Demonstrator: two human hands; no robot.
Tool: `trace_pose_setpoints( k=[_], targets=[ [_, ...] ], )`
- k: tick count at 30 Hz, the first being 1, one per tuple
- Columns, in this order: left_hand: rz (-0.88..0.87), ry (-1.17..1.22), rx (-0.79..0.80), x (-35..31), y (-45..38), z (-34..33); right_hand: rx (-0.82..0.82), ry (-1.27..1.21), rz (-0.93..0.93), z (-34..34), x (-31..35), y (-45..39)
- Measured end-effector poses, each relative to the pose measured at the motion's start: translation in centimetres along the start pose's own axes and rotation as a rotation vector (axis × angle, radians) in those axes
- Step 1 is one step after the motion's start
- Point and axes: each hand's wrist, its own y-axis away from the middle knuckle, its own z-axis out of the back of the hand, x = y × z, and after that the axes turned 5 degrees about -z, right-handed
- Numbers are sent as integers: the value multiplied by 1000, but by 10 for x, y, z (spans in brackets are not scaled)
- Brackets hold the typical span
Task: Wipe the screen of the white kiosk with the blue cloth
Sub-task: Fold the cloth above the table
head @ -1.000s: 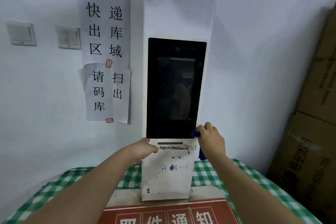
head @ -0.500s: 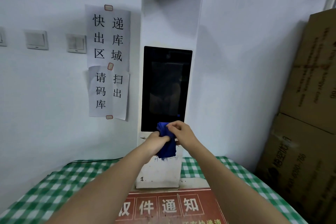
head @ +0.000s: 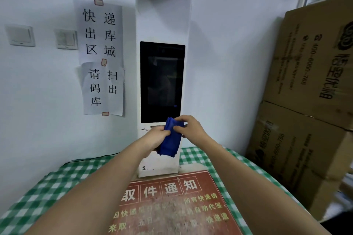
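Checked green-and-white tablecloth (head: 57,183) under everything, pale wall behind, and the white kiosk (head: 163,15) standing at 12 o'clock on the table. Starting at the fingers: my right hand (head: 188,127) has its fingertips (head: 176,129) pinching the top edge of the blue cloth (head: 171,140), and my left hand (head: 157,137) is clenched around the cloth's left side, so both hands are grasping it. It's bunched up and hanging loose below my grip, in front of the kiosk's scuffed lower panel, just under the bottom edge of the screen (head: 162,82). Can't tell if it's actually touching the panel or just held in front of it. The screen itself is dark, sitting at 12 o'clock from the cloth, with nothing on it yet. My guess is I'm sorting the cloth into a usable pad before the wipe. To do this well I'd fold it flat over the fingers of one hand so a broad face meets the glass, then go top to bottom in overlapping strokes with light, even pressure. Paper signs (head: 101,57) at 10 o'clock and cardboard boxes (head: 309,82) at 3 o'clock are well clear. A red notice board (head: 172,206) lies at 6 o'clock.
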Motion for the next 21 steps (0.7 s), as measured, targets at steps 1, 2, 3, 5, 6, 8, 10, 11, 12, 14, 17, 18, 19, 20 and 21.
trace_pose_setpoints(
  k=[1, 2, 3, 5, 6, 8, 10, 11, 12, 14, 17, 18, 19, 20, 21],
  targets=[
    [1, -10, 9, -2, 2, -2, -16, -16, 7, 4, 0, 3],
    [-1, -24, 13, -3, 3, -5, -19, -38, 7, 8, 0, 5],
    [-3, -39, 13, -6, 4, -8, -11, -58, -1, 13, -1, 7],
    [-10, -44, 5, -11, 5, -14, 17, -93, -20, 24, -1, 11],
    [-15, -43, -1, -12, 3, -17, 25, -107, -25, 30, -2, 12],
    [-38, -49, -7, -15, 0, -27, 37, -120, -21, 43, -8, 12],
    [-75, -49, 7, -18, -4, -36, 63, -121, -10, 53, -11, 12],
    [-91, -56, 14, -20, -6, -42, 71, -118, -4, 58, -15, 12],
    [-105, -77, 18, -21, -10, -49, 74, -114, -1, 64, -20, 11],
    [-126, -130, 9, -24, -19, -65, 79, -120, -22, 78, -33, 7],
    [-121, -170, 9, -27, -38, -91, 122, -126, -52, 103, -60, -5],
    [-110, -184, 22, -27, -43, -98, 141, -127, -60, 110, -68, -8],
    [-96, -184, 32, -28, -51, -111, 169, -127, -74, 120, -81, -14],
    [-86, -185, 33, -28, -58, -121, 201, -121, -91, 128, -92, -18],
    [-82, -192, 29, -28, -63, -128, 231, -115, -125, 134, -101, -23]
  ],
)
